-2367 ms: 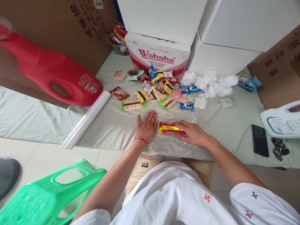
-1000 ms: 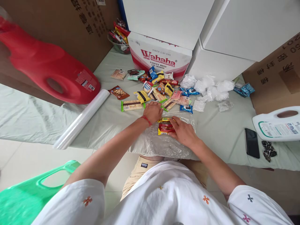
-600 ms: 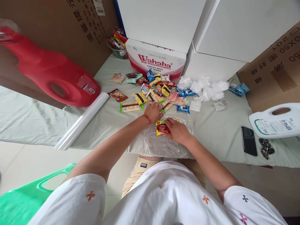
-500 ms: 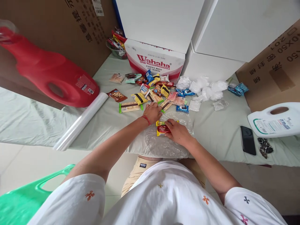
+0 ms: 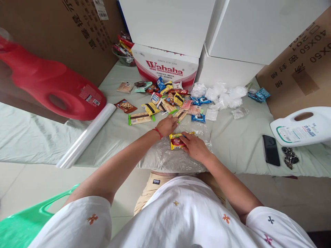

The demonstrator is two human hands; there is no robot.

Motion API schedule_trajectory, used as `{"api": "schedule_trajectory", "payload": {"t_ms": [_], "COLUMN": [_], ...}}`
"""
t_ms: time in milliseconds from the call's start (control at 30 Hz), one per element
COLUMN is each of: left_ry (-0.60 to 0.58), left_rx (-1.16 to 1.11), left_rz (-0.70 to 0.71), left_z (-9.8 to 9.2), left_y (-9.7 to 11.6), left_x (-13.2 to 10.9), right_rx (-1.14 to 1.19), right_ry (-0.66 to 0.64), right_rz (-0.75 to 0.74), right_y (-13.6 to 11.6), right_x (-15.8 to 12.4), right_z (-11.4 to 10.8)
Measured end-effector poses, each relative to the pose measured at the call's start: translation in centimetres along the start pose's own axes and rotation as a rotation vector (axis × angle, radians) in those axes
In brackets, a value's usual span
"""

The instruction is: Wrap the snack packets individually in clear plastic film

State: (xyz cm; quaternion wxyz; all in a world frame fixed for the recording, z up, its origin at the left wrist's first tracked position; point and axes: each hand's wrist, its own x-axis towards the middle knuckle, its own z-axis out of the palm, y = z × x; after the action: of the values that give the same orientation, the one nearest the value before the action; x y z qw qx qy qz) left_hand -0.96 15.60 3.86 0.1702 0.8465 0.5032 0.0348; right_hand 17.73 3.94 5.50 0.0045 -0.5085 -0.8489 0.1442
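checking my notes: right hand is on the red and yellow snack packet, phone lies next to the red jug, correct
Not the red jug: the head view shows the phone next to the white jug, by the keys. The right hand is on the red and yellow snack packet.

A thin red cord bracelet (image 5: 157, 132) circles the wrist just behind the fingers of the left hand (image 5: 168, 125); far back from the fingers, above the elbows, short white sleeves (image 5: 77, 225) begin; the loose white T-shirt (image 5: 191, 220) carries small embroidered crosses (image 5: 226, 218) in orange, navy, pink and yellow; tan shorts (image 5: 147, 196) bear a small dark label (image 5: 156, 181).
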Motion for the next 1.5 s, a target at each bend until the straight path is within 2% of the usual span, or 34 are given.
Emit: {"api": "schedule_trajectory", "payload": {"t_ms": [133,267,367,500,633,700,767,900,1100,1233,1333,1400,1500], "left_ry": [-0.027,-0.007,-0.057,-0.098,-0.116,-0.113,-0.096,-0.036,0.034,0.025,-0.037,-0.081,-0.107], "left_rx": [0.047,0.108,0.101,0.045,0.048,0.07,0.104,0.179,0.202,0.163,0.163,0.172,0.181], "left_rz": [0.018,0.149,0.238,0.274,0.305,0.316,0.321,0.362,0.457,0.427,0.387,0.356,0.312], "left_z": [-1.6,-2.2,-1.5,0.2,1.5,1.8,2.0,2.6,4.1,4.6,4.5,4.3,4.0], "left_y": [1.2,2.5,2.7,2.0,1.5,1.7,1.9,2.4,2.3,1.9,1.8,2.0,2.3], "left_x": [-1.5,-3.8,-5.7,-7.7,-8.9,-9.3,-9.6,-10.5,-11.7,-12.2,-12.2,-12.0,-11.7], "right_rx": [0.031,0.091,0.174,0.291,0.245,0.181,0.121,0.032,0.041,0.102,0.139,0.129,0.067], "right_ry": [0.024,0.054,0.123,0.274,0.392,0.375,0.303,0.228,0.213,0.245,0.344,0.328,0.263], "right_rz": [-0.001,-0.025,-0.059,-0.1,0.014,0.047,0.039,0.057,0.044,0.062,0.061,-0.019,-0.107], "right_y": [0.2,0.8,1.4,2.1,2.3,2.3,2.4,3.1,5.2,6.0,5.2,4.2,2.8], "right_x": [0.0,0.0,-0.5,-1.6,-2.1,-1.9,-1.8,-2.7,-6.1,-9.7,-12.6,-13.8,-13.8], "right_z": [0.3,0.7,1.2,1.4,0.5,0.1,-0.2,0.4,2.0,2.8,3.8,4.6,5.8]}}
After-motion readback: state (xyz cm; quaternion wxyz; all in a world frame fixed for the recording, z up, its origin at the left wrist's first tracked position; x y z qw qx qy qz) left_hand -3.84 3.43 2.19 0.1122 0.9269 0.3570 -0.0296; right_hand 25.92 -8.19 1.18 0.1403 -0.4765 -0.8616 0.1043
